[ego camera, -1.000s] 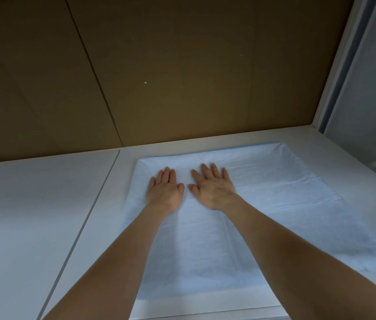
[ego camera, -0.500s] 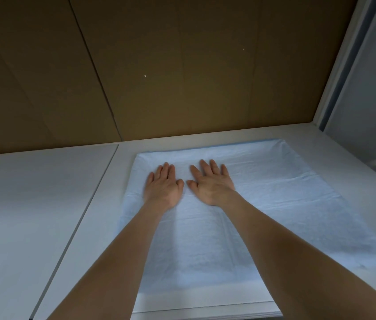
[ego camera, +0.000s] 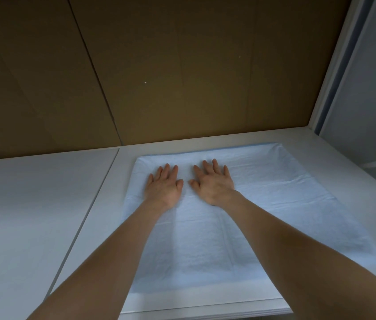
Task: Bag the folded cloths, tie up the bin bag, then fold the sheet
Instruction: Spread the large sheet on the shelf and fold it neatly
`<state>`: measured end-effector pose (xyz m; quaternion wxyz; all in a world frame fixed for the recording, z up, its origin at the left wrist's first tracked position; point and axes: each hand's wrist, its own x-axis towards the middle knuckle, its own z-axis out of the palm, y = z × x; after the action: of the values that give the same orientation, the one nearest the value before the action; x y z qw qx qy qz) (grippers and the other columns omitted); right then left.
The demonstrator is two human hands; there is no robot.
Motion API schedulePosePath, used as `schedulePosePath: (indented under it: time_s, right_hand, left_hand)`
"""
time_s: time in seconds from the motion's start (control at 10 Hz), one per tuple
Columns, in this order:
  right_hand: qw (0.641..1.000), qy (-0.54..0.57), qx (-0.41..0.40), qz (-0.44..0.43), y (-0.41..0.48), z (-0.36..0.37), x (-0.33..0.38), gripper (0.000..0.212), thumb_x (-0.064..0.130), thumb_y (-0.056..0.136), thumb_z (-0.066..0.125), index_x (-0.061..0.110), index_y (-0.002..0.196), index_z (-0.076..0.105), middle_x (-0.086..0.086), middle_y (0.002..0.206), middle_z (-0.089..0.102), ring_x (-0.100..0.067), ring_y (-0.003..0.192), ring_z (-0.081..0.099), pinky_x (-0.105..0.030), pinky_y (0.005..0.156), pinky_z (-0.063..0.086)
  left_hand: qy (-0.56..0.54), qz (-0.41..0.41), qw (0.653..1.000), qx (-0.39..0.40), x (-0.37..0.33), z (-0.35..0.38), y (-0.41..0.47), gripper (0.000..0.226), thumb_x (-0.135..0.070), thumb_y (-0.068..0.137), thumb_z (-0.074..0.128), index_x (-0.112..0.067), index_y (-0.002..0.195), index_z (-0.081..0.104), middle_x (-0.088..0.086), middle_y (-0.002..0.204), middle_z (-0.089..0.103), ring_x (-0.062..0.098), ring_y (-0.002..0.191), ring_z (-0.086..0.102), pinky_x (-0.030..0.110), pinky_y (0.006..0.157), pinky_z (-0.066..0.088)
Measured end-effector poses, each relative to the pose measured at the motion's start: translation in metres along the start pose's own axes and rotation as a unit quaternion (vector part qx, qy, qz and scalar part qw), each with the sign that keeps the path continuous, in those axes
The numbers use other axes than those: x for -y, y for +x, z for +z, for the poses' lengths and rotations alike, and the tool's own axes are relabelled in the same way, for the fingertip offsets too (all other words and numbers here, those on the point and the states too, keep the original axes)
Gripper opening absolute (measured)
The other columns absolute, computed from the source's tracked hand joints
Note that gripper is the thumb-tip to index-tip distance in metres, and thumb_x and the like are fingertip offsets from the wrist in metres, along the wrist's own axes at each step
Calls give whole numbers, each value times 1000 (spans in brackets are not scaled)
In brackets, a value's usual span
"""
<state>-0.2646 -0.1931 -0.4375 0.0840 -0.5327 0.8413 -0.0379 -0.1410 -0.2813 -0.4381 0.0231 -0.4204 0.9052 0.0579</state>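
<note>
Pale-blue sheet (ego camera: 263,204): soft, light, probably thin.
Left hand (ego camera: 162,187), right hand (ego camera: 213,183): fingers straight, pressed flat on it.
Hold: corners to be pinched.

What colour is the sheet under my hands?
Pale blue, plain, no pattern; the sheet shows in the head view.

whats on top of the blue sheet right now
Both hands lie flat on the sheet near its far edge: left hand, right hand. The forearms cover part of its middle; nothing else shows on it.
</note>
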Motion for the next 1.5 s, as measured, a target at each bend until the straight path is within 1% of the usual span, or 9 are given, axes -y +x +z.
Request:
schedulePosePath:
  time_s: [0.1,0.5,0.6,0.7,0.8,1.0,1.2,1.3,1.5]
  right_hand:
    - [1000,-6,17,-1,-2,3,0,61,52,99,14,27,154,4,-3,162,-6,-27,148,-11,-49,119,-4]
    - [1000,-23,16,7,-1,10,0,61,53,99,11,28,154,-1,-2,161,-10,-27,148,-12,-49,119,-5]
    - [1000,-7,2,-2,-2,7,-1,61,52,99,16,28,154,7,-2,162,-2,-26,149,-6,-48,120,-1]
    - [996,81,-35,5,-8,-1,-4,55,48,100,26,26,151,23,-3,160,12,-23,148,6,-44,120,5]
    - [994,87,-65,33,-25,-8,-9,55,44,100,29,25,151,23,-4,160,13,-25,148,5,-44,120,8]
    - [998,33,-49,22,-70,-8,-3,60,48,100,26,26,153,9,-6,161,4,-29,149,-2,-47,120,5]
    - [1000,1,-26,10,-99,0,12,60,50,100,21,27,154,6,-5,162,-2,-28,148,-9,-47,120,0]
    - [1000,-9,-24,8,-99,4,15,60,50,100,19,28,154,6,-5,162,-2,-28,148,-9,-47,120,-1]
    - [1000,-14,13,12,-95,15,17,59,52,100,15,30,154,4,-3,162,-6,-27,148,-12,-48,120,-4]
  left_hand:
    - [8,6,1000,20,2,7,-2,56,-41,102,13,-25,153,-1,0,161,-8,17,149,-6,41,121,0]
    - [30,0,999,15,2,14,0,57,-44,101,10,-26,153,-4,-2,161,-10,16,149,-7,39,121,-1]
    - [21,4,1000,18,3,13,0,56,-43,101,11,-26,153,-1,-1,161,-8,16,149,-5,39,121,0]
    - [-34,15,999,14,7,4,0,52,-37,103,19,-23,153,11,1,161,0,16,149,2,38,121,5]
    - [-63,7,998,-27,8,-4,-16,52,-32,103,27,-19,152,16,3,161,7,18,148,8,36,121,11]
    - [-17,15,999,-28,-1,-8,-62,55,-38,102,22,-21,153,7,4,161,0,20,149,2,40,120,6]
    - [-9,4,1000,-13,-5,-3,-91,56,-42,102,17,-24,153,3,3,161,-3,20,149,-3,42,121,2]
    - [-11,9,1000,-8,-8,0,-94,56,-42,102,16,-24,153,2,2,161,-4,19,149,-4,40,122,1]
    - [1,19,999,28,-11,12,-95,57,-44,102,12,-23,153,-3,3,161,-9,19,149,-8,40,121,-2]
